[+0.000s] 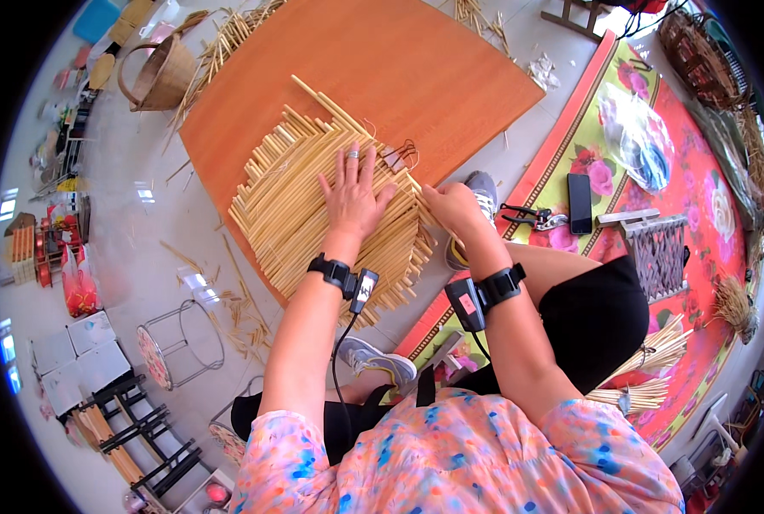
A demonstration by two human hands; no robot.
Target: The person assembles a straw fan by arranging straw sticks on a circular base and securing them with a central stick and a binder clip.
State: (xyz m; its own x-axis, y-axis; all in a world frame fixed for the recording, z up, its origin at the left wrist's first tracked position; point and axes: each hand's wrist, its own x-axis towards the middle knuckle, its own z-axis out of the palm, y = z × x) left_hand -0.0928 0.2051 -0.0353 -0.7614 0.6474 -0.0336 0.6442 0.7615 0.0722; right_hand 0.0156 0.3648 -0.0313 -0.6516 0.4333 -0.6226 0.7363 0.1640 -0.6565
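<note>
A rounded mat of pale straw stalks [292,193], laid side by side with uneven ends, lies over the near edge of an orange-brown board [347,51]. My left hand [353,201] rests flat on the mat with its fingers spread. At the mat's right edge, my right hand [452,208] is closed, its fingers pinching the end of a straw stalk; the fingertips are partly hidden. Between the hands, a clip with wire handles [401,157] sits on the mat's upper right edge. One longer stalk [335,104] sticks out beyond the far side.
To the right, pruning shears [533,217] and a black phone [579,204] lie on a floral mat [523,193]. Straw bundles [647,377] lie nearer me. A wicker basket [163,75] stands at the far left, with a round stool [155,355] below and straw scraps scattered on the floor.
</note>
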